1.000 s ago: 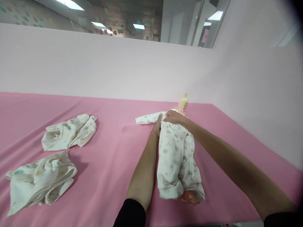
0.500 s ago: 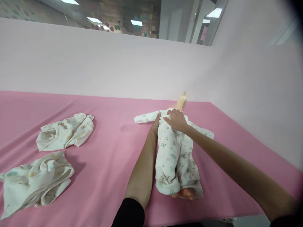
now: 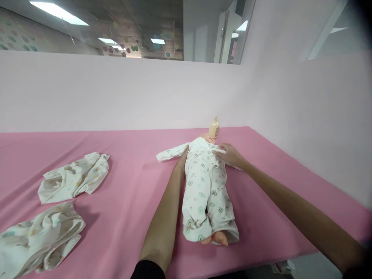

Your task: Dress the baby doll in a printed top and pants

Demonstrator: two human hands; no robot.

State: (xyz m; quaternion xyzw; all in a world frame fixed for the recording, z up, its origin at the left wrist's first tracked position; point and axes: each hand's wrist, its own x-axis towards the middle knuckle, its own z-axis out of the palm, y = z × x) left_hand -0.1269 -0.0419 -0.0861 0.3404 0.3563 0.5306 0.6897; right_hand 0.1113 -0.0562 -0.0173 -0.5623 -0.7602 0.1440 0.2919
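Note:
A baby doll lies on its back, feet toward me, dressed in a white baby outfit with a green print. The outfit covers its arms and legs; the feet poke out at the hems. My left hand rests against the doll's side under the stretched-out sleeve, its fingers mostly hidden by the cloth. At the other side of the chest, my right hand pinches the front edge of the outfit, fingers closed on the fabric. Only part of the doll's head shows beyond the collar.
Two crumpled white printed baby garments, one farther and one nearer, lie at left on the pink sheet. A pump bottle stands behind the doll's head. White walls border the back and right.
My right hand has moved from flat on the doll's chest to its right side, now gripping the outfit's edge. My left hand stays at the doll's side. The view has tilted up somewhat.

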